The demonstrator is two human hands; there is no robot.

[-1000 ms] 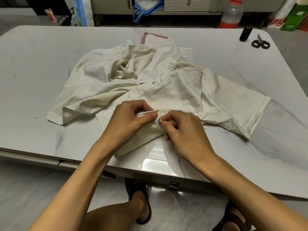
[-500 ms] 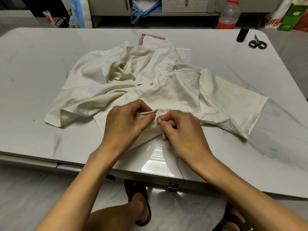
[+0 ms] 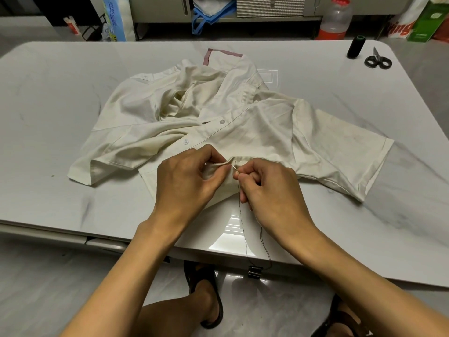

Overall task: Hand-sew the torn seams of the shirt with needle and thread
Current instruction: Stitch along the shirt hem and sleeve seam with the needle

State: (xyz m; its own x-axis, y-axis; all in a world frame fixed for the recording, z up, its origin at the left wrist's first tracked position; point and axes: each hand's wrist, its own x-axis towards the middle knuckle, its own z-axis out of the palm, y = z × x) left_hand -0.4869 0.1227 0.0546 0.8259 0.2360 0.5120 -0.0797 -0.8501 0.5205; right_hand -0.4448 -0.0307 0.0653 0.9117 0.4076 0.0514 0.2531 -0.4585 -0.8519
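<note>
A crumpled cream shirt (image 3: 255,127) lies spread on the pale marble table (image 3: 60,98). My left hand (image 3: 187,181) pinches a raised fold of the shirt's front edge between thumb and fingers. My right hand (image 3: 269,190) pinches a thin needle (image 3: 235,167), whose tip points up-left at that fold, just beside my left thumb. A dark thread (image 3: 243,227) hangs from my right hand and loops down past the table's near edge.
A dark thread spool (image 3: 356,46) and black-handled scissors (image 3: 377,60) sit at the table's far right corner. A bottle, bags and cabinets stand beyond the far edge. My sandalled feet show below the near edge.
Both hands stay on the same fold. The needle now shows more clearly between my two hands, angled toward the fold; the view has shifted slightly.
</note>
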